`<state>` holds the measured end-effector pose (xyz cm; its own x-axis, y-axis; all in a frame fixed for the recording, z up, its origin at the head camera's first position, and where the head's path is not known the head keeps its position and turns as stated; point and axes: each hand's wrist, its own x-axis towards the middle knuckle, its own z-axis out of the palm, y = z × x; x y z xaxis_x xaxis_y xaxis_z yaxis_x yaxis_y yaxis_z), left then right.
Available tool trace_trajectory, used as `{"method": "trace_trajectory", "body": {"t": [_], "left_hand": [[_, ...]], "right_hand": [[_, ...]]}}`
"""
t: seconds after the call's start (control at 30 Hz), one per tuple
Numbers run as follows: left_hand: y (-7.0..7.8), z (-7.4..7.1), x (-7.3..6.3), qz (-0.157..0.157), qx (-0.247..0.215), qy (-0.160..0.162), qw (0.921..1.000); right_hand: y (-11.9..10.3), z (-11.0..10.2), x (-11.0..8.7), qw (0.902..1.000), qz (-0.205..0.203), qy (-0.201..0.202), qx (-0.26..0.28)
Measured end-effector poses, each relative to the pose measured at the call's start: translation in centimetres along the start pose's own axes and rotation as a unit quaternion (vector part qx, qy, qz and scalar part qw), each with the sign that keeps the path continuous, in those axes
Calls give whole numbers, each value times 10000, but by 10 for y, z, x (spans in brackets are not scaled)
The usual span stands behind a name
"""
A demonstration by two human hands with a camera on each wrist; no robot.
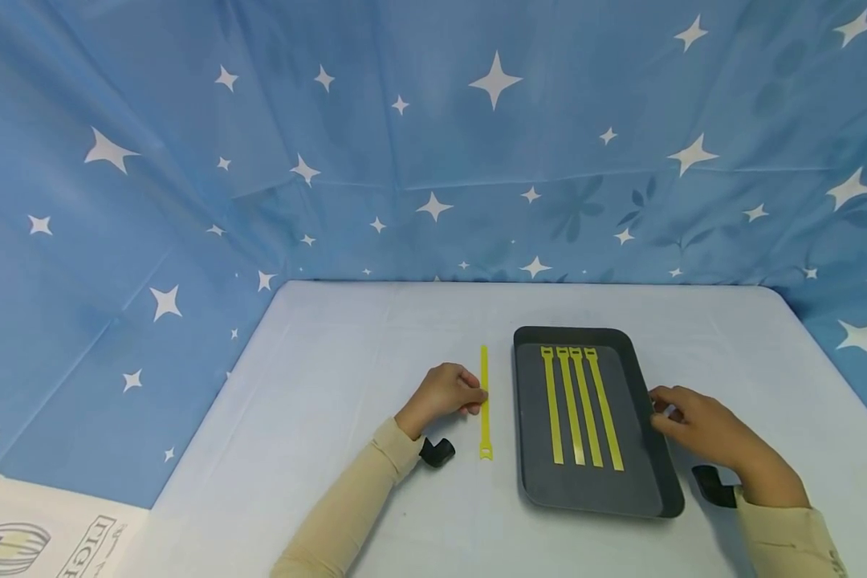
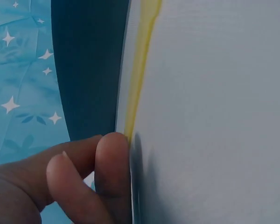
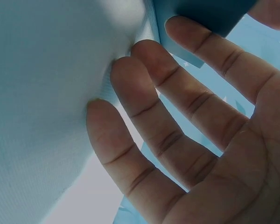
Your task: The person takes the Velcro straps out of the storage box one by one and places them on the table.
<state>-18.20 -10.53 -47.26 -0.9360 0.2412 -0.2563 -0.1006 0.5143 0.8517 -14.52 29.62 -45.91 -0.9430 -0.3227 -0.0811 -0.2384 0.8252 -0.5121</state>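
My left hand (image 1: 444, 389) pinches a thin yellow hook-and-loop cable tie (image 1: 485, 365) near its middle, with the slotted head towards me. The left wrist view shows the same tie (image 2: 139, 79) running away from the fingertips. To its right lies a dark grey rectangular tray (image 1: 636, 490). Inside, several yellow cable ties (image 1: 570, 401) lie side by side, slotted heads at the far end. At the tray's right side, my right hand (image 1: 704, 425) holds the rim between thumb and index finger. Its other fingers (image 3: 135, 86) extend beside the tray, their tips at the white tabletop.
A white-covered table (image 1: 376, 337) lies beneath everything. Blue cloth with white stars (image 1: 433, 120) hangs behind and to the left. A pale printed sheet (image 1: 58, 522) shows at the lower left. Black wrist mounts (image 1: 437, 452) stick out from both sleeves.
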Motion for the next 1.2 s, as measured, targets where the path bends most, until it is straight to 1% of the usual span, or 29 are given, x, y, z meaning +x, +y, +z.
{"method": "trace_trajectory", "body": {"t": [0.27,0.4,0.47,0.53,0.63,0.73,0.8,0.9,1.0,1.13,1.2], "left_hand": [[1,-6,1,477,134,12,9988],[3,-9,3,692,-268,-266,9969],[4,-9,4,832,-531,-442,9941],[4,-10,5,1039,-683,-577,9906],[5,-10,8,1433,-747,-754,9840],[8,-12,11,1818,-797,-1006,9749],[10,-13,13,2010,-857,-1199,9684],[15,-14,18,2208,-920,-1481,9596],[21,-16,23,2339,-962,-1778,9510],[30,-17,29,2511,-1013,-2198,9372],[36,-18,32,2569,-1017,-2352,9318]], "right_hand": [[1,0,0,10000,-24,-15,43],[1,0,-1,10000,-33,-9,52],[1,0,-2,10000,-32,0,57],[0,0,-2,10000,-29,2,62],[0,0,-2,10000,-20,2,62],[0,0,-1,10000,6,-4,49],[0,0,-1,10000,22,-3,41],[0,0,-1,10000,38,-12,42],[0,0,0,10000,29,-23,50],[-1,0,0,10000,-8,-23,33],[-1,-1,0,10000,-24,-14,18]]}}
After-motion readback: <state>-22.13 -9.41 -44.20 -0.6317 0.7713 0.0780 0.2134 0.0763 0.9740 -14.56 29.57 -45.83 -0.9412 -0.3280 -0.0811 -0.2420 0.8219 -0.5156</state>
